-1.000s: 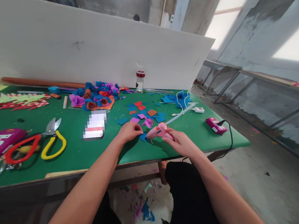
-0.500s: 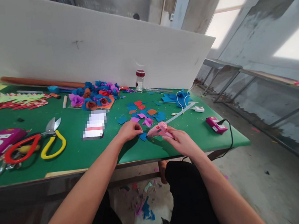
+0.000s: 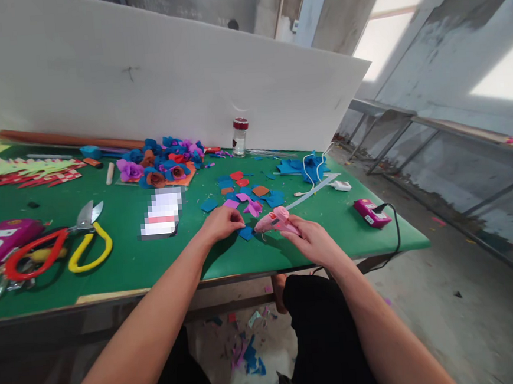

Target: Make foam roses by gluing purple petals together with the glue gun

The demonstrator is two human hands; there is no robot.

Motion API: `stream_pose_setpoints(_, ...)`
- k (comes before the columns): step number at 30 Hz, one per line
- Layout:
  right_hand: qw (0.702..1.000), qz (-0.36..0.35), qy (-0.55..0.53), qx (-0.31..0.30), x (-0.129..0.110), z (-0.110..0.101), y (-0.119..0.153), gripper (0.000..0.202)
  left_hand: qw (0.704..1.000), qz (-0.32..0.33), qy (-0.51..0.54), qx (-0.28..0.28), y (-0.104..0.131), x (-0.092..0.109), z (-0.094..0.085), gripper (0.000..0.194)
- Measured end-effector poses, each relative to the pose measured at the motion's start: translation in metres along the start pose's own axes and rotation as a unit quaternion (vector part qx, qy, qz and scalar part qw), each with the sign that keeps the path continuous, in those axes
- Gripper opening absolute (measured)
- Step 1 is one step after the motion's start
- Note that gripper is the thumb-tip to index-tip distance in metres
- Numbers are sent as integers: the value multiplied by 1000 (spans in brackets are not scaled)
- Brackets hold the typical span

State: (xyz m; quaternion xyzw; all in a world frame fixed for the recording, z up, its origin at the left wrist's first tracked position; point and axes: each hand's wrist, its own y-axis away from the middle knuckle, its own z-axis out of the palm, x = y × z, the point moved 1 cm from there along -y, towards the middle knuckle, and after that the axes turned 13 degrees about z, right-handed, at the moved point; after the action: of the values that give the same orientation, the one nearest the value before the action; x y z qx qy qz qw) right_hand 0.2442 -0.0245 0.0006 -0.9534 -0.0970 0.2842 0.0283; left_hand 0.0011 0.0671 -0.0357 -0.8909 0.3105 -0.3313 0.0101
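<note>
Near the front edge of the green worktop [image 3: 151,268]: one small blue piece [image 3: 245,233], lying flat between the two hands.

Left hand [image 3: 223,223]: wrist low, fingertips drawn together at the upper left of the blue piece, apparently to steady it. Whether this grip has the edge pinched or merely rests against it cannot be told.

Right hand [image 3: 314,238]: grip closed around the handle of a pink glue gun [image 3: 273,219]. The gun is tipped so that its nozzle points left, just beside the blue piece; the angle seems chosen to bring the tip close while clearing the left fingers. A long translucent stick [image 3: 312,191] slants up from its rear, out of the hands' way.

Cut pieces [image 3: 260,191], in blue, red, brown and pink: scattered just beyond the hands, presumably for easy reach.

Flowers [image 3: 165,166], blue, purple, brown and red: bunched farther back, left of a red-lidded jar [image 3: 240,139], perhaps to leave working room in front.

Shears [image 3: 89,243], one handle red and one yellow: left side, blades parted, well apart from the hands.

Magenta box [image 3: 372,213] with black cable: right end, the cable hanging over the edge.

White panel [image 3: 162,75]: upright behind everything.
</note>
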Motion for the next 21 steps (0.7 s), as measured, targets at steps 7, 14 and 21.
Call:
stream_pose_setpoints(7, 1000, 10, 4, 13, 3, 1, -1, 30, 1000, -5, -3, 1, 0, 1, 0, 13)
stream_pose_setpoints(14, 1000, 15, 8, 20, 2, 1, 0, 29, 1000, -6, -1, -1, -1, -1, 1, 12)
stream_pose_setpoints(21, 999, 29, -19, 27, 8, -2, 0, 27, 1000, -5, 3, 0, 0, -1, 1, 11)
